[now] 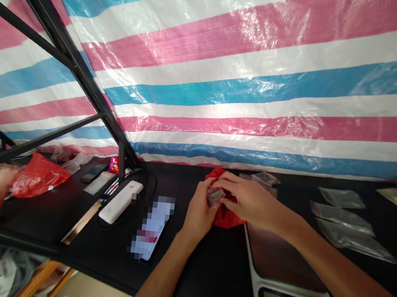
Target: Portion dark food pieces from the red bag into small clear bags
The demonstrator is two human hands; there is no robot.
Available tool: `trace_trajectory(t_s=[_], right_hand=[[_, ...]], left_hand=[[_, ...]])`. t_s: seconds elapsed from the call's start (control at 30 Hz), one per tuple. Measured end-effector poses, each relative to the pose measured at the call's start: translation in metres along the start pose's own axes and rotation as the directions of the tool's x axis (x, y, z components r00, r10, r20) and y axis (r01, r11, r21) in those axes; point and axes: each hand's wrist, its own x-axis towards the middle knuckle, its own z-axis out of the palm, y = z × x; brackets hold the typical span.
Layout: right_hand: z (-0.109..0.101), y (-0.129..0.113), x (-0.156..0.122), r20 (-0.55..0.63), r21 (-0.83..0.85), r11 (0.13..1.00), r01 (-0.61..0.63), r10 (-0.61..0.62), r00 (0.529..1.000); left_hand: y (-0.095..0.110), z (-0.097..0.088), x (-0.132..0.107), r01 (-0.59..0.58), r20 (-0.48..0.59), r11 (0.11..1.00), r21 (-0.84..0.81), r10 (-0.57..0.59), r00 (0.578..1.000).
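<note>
Where the fingers (225, 183) meet, a red plastic bag (228, 219) bunches beneath them.

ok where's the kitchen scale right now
In the head view, the digital kitchen scale sits at the lower right of the black table, just below the red plastic bag and right hand, with clear plastic bags to its right.

Your left hand (198, 214) can pass over the black tabletop (203, 272), through the gap between the phone (151, 228) and the digital scale (285, 271). Your right hand (253, 201) meets the scale below and the plastic zip bags (344, 225) rightward. Leftward, the white power bank (121, 202) and black metal frame post (122, 161) obstruct reach.
</note>
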Motion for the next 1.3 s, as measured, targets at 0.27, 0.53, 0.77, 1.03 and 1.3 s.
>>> trace_trajectory(t_s=[0.27,0.53,0.77,1.03,1.3], right_hand=[[0.001,-0.004,0.0,-0.088,0.002,0.986,0.164,-0.164,0.983],[-0.002,-0.005,-0.001,-0.025,0.045,0.995,0.09,-0.089,0.996],[-0.005,-0.002,-0.002,-0.034,-0.024,0.998,0.063,-0.064,0.997],[-0.006,-0.003,-0.002,-0.012,0.071,0.985,0.155,-0.155,0.988],[-0.014,0.003,-0.001,-0.133,0.014,0.997,0.074,-0.071,0.989]], left_hand=[[0.001,0.003,0.002,0.007,-0.029,0.998,-0.064,-0.009,1.0],[-0.005,0.002,0.0,0.133,0.002,0.989,-0.061,-0.134,0.991],[-0.003,0.002,0.0,0.137,0.035,0.989,0.055,-0.139,0.99],[-0.008,0.005,-0.003,0.014,0.088,0.989,0.15,-0.027,0.996],[-0.002,0.002,0.0,0.091,-0.021,0.983,0.157,-0.089,0.996]])
